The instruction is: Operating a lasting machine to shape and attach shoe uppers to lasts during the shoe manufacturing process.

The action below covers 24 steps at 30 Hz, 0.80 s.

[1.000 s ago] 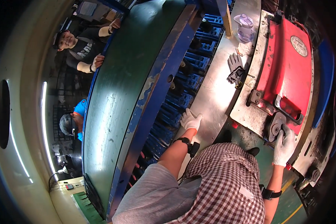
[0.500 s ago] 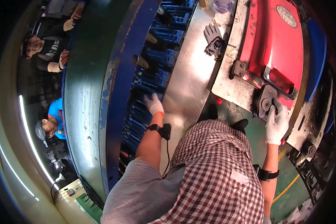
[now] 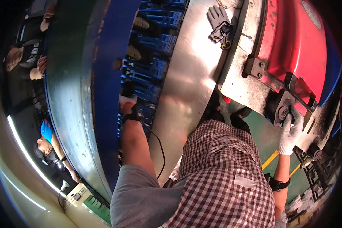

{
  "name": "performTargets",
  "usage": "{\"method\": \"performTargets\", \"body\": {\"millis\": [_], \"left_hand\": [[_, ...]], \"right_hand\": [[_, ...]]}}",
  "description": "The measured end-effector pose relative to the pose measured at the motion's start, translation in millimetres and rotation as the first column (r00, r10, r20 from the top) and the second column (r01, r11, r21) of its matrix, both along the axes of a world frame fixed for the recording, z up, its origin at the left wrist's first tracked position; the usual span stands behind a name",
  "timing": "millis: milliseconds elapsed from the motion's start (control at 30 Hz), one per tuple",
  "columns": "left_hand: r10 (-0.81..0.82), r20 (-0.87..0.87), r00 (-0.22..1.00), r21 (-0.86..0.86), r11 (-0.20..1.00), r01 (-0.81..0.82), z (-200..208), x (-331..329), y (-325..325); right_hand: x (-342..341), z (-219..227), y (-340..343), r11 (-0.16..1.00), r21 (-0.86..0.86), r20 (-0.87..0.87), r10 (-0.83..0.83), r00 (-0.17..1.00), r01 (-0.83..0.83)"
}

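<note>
My right hand, in a white knit glove, touches the lower edge of a dark metal plate with a round hub. Its visible fingers are extended and apart. The plate sits at the near end of a red machine cover, beside a black handle. My left hand, also gloved, reaches in among blue metal slats below a blue beam. Shadow and the slats hide its fingers, so whether it grips anything does not show.
A pair of grey work gloves lies on the bare metal ledge. Past the blue beam runs a long green metal panel; two people are beyond it. A cable hangs from my left wrist device. Yellow lines mark the green floor.
My left hand has gone from above the slats deeper in, near the blue beam. My right hand stays at the hub plate. The whole view has shifted, and one person's arm now reaches out.
</note>
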<state>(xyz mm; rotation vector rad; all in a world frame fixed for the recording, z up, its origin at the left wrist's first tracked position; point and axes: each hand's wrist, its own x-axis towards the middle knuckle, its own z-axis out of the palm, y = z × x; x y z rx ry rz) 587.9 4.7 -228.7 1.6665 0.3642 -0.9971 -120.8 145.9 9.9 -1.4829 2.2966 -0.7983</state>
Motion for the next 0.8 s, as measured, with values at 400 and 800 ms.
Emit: {"method": "performTargets", "body": {"millis": [400, 800], "left_hand": [[-0.106, -0.041, 0.994, 0.107, 0.988, 0.110, 43, -41, 15], [-0.395, -0.279, 0.875, -0.456, 0.857, 0.241, 163, -236, 140]], "right_hand": [[-12, -14, 9, 0.999, 0.035, 0.064, -0.004, 0.998, 0.002], [9, 20, -11, 0.950, -0.183, -0.250, 0.205, 0.946, -0.254]]}}
